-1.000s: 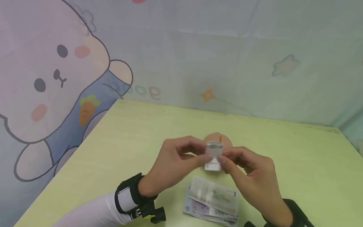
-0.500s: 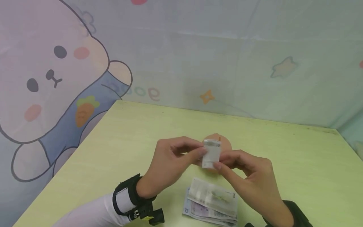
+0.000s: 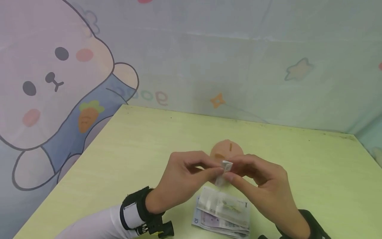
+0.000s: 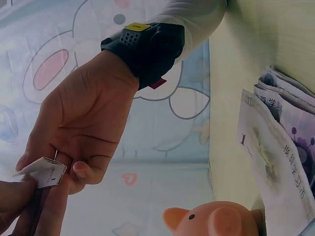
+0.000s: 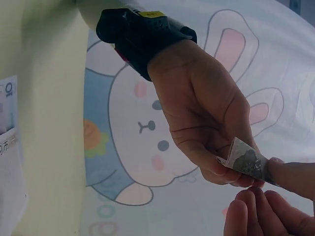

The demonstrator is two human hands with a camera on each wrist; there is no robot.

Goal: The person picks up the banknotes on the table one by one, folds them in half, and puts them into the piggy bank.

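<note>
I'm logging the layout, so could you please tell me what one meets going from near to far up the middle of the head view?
Banknote stack → folded note pinched between left hand and right hand → piggy bank → table's far edge → cartoon backdrop.

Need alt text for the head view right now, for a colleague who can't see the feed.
Both hands, left hand and right hand, pinch a small folded banknote between them above a green table. A pink piggy bank sits just behind the hands, and a stack of banknotes lies in front of them near the table's edge.
</note>
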